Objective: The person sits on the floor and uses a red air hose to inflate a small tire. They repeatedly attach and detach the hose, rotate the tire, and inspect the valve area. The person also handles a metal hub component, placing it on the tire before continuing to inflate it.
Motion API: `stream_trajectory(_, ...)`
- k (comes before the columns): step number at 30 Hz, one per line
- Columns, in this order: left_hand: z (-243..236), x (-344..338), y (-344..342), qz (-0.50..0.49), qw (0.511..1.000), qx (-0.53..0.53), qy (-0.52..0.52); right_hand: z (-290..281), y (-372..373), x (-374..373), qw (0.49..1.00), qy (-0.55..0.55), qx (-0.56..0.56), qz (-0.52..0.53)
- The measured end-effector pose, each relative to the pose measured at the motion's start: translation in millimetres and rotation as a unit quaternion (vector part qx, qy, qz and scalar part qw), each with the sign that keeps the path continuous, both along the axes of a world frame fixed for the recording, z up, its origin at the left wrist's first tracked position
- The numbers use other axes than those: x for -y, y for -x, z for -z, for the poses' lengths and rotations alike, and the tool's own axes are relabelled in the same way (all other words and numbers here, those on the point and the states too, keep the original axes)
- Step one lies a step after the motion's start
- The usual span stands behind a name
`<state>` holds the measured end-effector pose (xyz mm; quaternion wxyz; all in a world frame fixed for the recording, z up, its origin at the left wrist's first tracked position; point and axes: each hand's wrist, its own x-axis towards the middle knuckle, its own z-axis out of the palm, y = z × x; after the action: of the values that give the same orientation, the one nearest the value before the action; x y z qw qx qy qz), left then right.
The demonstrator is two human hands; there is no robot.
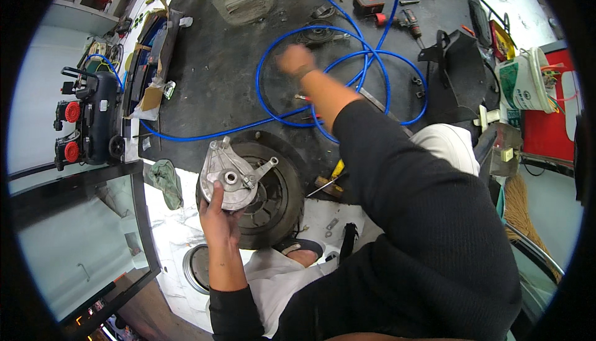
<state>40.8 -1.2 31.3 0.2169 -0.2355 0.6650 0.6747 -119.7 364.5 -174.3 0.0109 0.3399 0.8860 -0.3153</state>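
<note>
My left hand grips a round silver drum brake plate from below, thumb on its face. A short lever arm sticks out from the plate's right side. It is held over a wheel with a black tyre lying flat on the floor, and hides part of it. My right hand is stretched far forward over the dark mat, inside a loop of blue hose. Motion smears its fingers, so whether they hold anything is unclear. Just beyond it lies a dark round part.
A black air compressor stands at the left. A yellow-handled screwdriver lies right of the wheel. Farther off are a red-and-black cordless tool and a drill. On the right stand a white bucket and a broom.
</note>
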Motion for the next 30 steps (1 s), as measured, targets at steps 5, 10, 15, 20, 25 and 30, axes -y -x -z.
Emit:
stream_trajectory(5,-20,0,6,-0.002,1.0,0.011,0.022,100,-30,-118,0.943,-0.318,-0.028,-0.091)
stream_trajectory(10,-17,-1,10,-0.007,0.999,0.047,-0.002,105,-9,-133,0.907,-0.378,0.054,-0.178)
stream_trajectory(15,-13,5,3,-0.09,0.995,0.014,-0.042,100,3,-124,0.874,-0.425,0.075,-0.223)
stream_trajectory(20,-27,34,8,-0.08,0.987,-0.09,-0.106,47,-8,-90,0.875,-0.367,0.058,-0.309)
stream_trajectory(25,-25,59,24,-0.124,0.974,-0.16,-0.104,-68,-18,-29,0.895,-0.187,0.04,-0.403)
stream_trajectory(30,-9,70,30,-0.162,0.972,-0.149,-0.081,-187,-33,18,0.882,-0.036,-0.08,-0.462)
